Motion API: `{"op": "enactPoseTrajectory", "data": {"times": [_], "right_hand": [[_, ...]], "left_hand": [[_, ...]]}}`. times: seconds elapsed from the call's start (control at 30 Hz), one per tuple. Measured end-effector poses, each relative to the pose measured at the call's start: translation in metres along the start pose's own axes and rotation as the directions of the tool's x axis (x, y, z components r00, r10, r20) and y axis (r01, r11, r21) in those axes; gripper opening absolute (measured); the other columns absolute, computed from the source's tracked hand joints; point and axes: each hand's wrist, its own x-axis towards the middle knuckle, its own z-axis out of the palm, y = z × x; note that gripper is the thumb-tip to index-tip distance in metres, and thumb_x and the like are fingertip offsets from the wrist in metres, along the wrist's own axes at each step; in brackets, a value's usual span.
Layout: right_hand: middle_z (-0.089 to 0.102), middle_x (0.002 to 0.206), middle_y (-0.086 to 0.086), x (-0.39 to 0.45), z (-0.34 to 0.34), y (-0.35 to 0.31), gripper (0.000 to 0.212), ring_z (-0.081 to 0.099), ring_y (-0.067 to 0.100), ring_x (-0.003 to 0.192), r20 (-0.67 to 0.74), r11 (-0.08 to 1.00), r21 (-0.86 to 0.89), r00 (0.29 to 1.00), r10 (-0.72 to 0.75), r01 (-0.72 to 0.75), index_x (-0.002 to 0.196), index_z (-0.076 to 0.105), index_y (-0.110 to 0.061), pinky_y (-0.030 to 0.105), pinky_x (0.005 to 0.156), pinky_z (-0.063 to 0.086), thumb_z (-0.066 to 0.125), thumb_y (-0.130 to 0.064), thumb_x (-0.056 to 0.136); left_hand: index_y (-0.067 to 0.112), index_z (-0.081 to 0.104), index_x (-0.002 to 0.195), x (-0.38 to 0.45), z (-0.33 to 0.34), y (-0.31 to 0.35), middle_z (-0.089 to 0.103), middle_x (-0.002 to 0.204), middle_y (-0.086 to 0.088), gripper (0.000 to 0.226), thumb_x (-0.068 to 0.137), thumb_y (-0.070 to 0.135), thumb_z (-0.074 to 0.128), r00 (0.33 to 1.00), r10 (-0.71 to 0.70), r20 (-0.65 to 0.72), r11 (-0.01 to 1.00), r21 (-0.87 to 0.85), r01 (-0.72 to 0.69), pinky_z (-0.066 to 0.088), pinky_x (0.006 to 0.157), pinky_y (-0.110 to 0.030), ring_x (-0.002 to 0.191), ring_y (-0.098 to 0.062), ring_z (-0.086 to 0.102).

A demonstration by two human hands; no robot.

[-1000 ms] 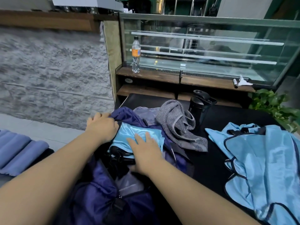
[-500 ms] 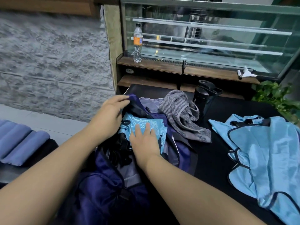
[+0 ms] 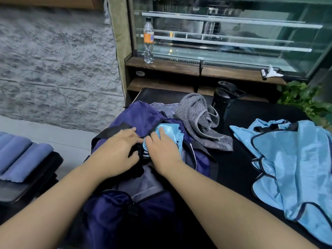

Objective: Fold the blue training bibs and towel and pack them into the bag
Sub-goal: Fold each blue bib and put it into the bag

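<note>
A dark blue bag (image 3: 136, 115) lies open on the black table (image 3: 233, 166) in front of me. A folded light blue bib (image 3: 170, 133) sits in its opening. My right hand (image 3: 161, 151) presses flat on the bib, fingers straight. My left hand (image 3: 116, 151) holds the bag's black-edged flap right beside the bib, fingers curled over the edge. A grey striped towel (image 3: 199, 121) lies crumpled just behind the bag. More light blue bibs (image 3: 291, 159) are spread unfolded on the table at the right.
A black shaker bottle (image 3: 222, 101) stands behind the towel. A plastic water bottle (image 3: 148, 40) stands on the wooden ledge of a glass display case. A green plant (image 3: 303, 97) is at the far right. Blue rolled cushions (image 3: 19, 155) lie at the left.
My left hand has come back from the bag's far edge and pulled the flap toward me over the bib. My right hand stays pressed on the bib, now partly covered.
</note>
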Motion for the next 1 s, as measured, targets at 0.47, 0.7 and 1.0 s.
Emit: {"op": "enactPoseTrajectory", "data": {"times": [0.47,0.7,1.0], "right_hand": [[0.053,0.12,0.009,-0.078,0.027,0.063,0.031,0.05,0.03,0.113,0.121,0.597,0.59,0.79,0.601,-0.544,0.117,0.045,-0.015,0.038,0.088,0.04,0.059,-0.023,0.09],[0.057,0.073,0.007,-0.069,-0.002,0.082,0.027,0.054,0.029,0.077,0.022,0.405,0.784,0.672,0.74,-0.471,0.073,0.048,-0.008,0.034,0.066,0.035,0.051,-0.024,0.095],[0.057,0.069,0.003,-0.092,-0.05,0.044,0.017,0.051,0.023,0.068,-0.166,0.569,0.774,0.78,0.604,-0.276,0.08,0.048,-0.012,0.036,0.065,0.04,0.056,-0.023,0.089]], "left_hand": [[0.02,0.058,0.128,0.013,0.038,0.013,0.041,0.14,-0.014,0.11,0.031,0.063,0.086,0.993,0.044,0.108,0.832,0.546,-0.096,0.043,0.078,-0.071,0.126,-0.036,0.039],[0.03,-0.021,0.146,0.007,0.044,0.011,0.005,0.158,0.014,0.123,0.072,0.056,0.073,0.982,0.007,0.188,0.841,0.53,-0.108,0.029,0.101,-0.07,0.148,-0.026,0.008],[0.039,-0.021,0.146,0.017,0.036,0.021,-0.013,0.157,0.021,0.108,0.081,0.054,0.064,0.954,-0.104,0.281,0.879,0.474,-0.044,0.015,0.109,-0.065,0.147,-0.019,-0.013]]}}
